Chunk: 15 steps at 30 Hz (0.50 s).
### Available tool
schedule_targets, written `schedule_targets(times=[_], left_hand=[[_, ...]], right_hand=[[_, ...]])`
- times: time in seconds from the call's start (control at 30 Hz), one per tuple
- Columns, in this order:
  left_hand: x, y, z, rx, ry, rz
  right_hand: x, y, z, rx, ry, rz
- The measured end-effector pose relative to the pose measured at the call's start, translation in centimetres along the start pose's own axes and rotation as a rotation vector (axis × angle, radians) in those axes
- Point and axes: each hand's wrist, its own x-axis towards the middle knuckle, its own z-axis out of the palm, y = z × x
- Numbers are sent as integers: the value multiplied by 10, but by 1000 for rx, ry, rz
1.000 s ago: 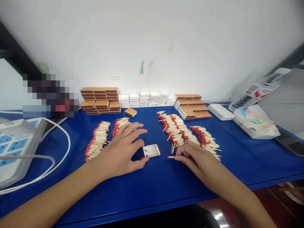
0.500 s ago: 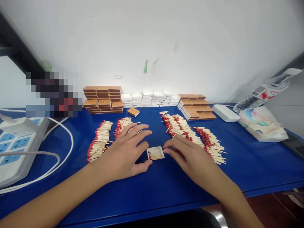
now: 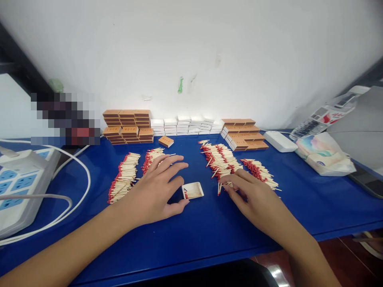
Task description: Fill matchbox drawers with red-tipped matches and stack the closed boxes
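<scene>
We have the small white rectangular cardboard tray (image 3: 196, 188) lying on the glossy blue table (image 3: 185, 239), a few red-tipped pale wooden matches (image 3: 193, 195) inside. Our left hand (image 3: 157, 185) spreads its fingers, thumb and forefinger bracketing the tray's left end; whether they grip it, we cannot tell. Our right hand (image 3: 249, 193) brings its fingertips together at the near edge of the long right-hand heap of red-tipped matches (image 3: 220, 161); we cannot tell whether it pinches one.

Left fingers (image 3: 177, 170) in a wide, loose curve, right fingers (image 3: 235, 181) bent close together.
</scene>
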Motion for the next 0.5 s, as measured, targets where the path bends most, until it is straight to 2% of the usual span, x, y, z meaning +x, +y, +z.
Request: schedule_targets(times=[0.1, 0.5], left_hand=[[0, 1, 0, -1, -2, 0], [-1, -2, 1, -4, 10, -6]], right_hand=[[0, 3, 3, -6, -50, -57], [14, -1, 11, -109, -108, -101]])
